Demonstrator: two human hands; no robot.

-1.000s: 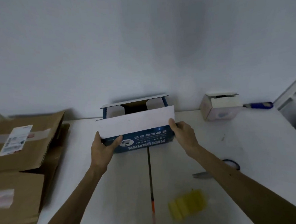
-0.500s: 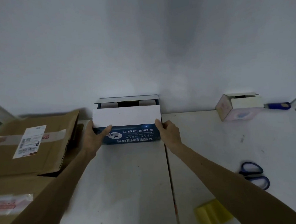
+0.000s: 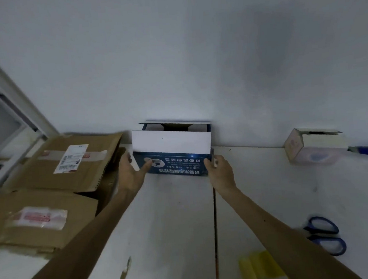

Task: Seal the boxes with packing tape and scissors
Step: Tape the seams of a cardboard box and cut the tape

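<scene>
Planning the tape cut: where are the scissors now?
Head view, lower right: the scissors lie flat on the white table, blue handles showing, just up and right of the yellow item.

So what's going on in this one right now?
A person holds the blue box by the wall, left hand gripping its left end and right hand its right corner. Its top is open, the white flap not folded shut. The scissors and a yellow object, blurred, possibly the tape, lie untouched on the table.
</scene>
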